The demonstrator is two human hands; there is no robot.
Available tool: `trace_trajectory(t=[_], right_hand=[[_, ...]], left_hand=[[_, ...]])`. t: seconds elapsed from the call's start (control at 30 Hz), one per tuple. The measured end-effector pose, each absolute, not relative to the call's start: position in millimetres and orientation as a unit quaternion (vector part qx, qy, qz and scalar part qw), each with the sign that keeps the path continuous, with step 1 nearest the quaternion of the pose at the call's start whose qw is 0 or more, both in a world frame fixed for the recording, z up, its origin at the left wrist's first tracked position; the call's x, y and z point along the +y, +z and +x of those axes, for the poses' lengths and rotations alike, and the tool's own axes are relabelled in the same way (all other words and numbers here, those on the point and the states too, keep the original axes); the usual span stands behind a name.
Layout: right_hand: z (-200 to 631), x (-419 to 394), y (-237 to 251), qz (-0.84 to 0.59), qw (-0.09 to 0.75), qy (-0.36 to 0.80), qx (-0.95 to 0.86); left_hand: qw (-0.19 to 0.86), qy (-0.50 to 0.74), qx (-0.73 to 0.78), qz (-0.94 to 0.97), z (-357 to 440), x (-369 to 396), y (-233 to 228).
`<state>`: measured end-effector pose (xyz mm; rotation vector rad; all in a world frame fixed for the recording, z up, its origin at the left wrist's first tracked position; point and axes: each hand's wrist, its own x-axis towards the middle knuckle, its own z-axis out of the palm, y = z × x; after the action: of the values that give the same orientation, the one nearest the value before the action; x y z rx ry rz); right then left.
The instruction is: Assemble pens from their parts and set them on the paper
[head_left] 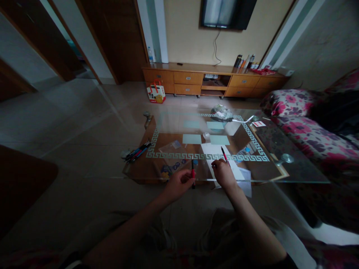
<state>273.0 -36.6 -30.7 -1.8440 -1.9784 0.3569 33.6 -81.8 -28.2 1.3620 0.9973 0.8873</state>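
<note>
In my left hand (179, 183), a red and black pen (193, 172) stands nearly upright between thumb and fingers, above the near edge of the glass table (171, 127). To its right, my right hand (223, 175) is closed with fingertips pinched; whatever is in them is too small or dark to make out. A second red and black pen (224, 154) slants just beyond the right hand's knuckles, over white paper (209, 151). Whether the right hand touches that pen I cannot tell. Several more pens (138, 152) lie in a bunch at the table's left.
A clear plastic bag (221, 113) sits at the table's far side, near a red and white card (258, 123). Under the glass are packets (175, 166). Beyond stand a paper bag (156, 93) and a wooden TV cabinet (187, 78). A flowered sofa (297, 130) borders the right.
</note>
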Motion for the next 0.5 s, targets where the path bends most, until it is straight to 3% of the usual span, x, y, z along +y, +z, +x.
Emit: trace_trajectory(t=[0.23,0.5], right_hand=[[255.4,-42.0,-14.1,-0.544,0.358,0.345,-0.676],[237.6,-50.9,-6.9,-0.443,0.383,0.465,-0.664]], left_hand=[[0.591,0.408,0.444,0.536,33.1,-81.8,-26.6],[0.611,0.421,0.457,0.49,34.4,-79.5,-26.6]])
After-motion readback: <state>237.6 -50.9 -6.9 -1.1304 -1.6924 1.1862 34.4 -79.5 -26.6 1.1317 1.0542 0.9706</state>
